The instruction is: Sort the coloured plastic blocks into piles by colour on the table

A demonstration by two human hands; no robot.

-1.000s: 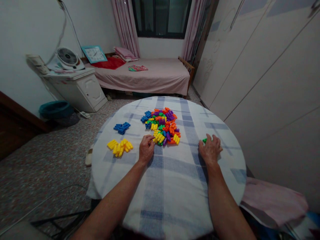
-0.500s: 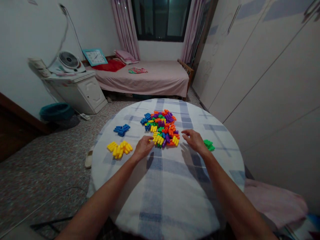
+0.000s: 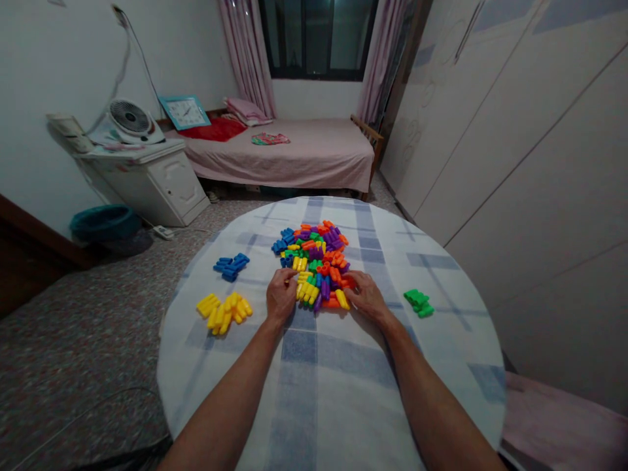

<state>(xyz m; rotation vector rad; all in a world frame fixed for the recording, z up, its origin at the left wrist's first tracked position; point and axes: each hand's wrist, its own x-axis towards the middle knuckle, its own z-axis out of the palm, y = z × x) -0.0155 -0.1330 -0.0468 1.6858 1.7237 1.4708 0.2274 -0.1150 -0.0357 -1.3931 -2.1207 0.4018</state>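
On the table (image 3: 343, 418), yellow blocks (image 3: 226, 313) are lying left, green blocks (image 3: 418, 303) right; the left hand (image 3: 281, 296) and right hand (image 3: 367, 297) are flanking the mixed pile (image 3: 315, 266), bent fingers touching its edges, whether grasping I cannot tell; light pinching should be sparing neighbours; blue blocks (image 3: 230, 267) are lying past the yellow

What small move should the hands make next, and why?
Perhaps the left hand should draw one yellow piece from the pile toward the yellow group: it is right beside yellow pieces, and that group lies on its side.
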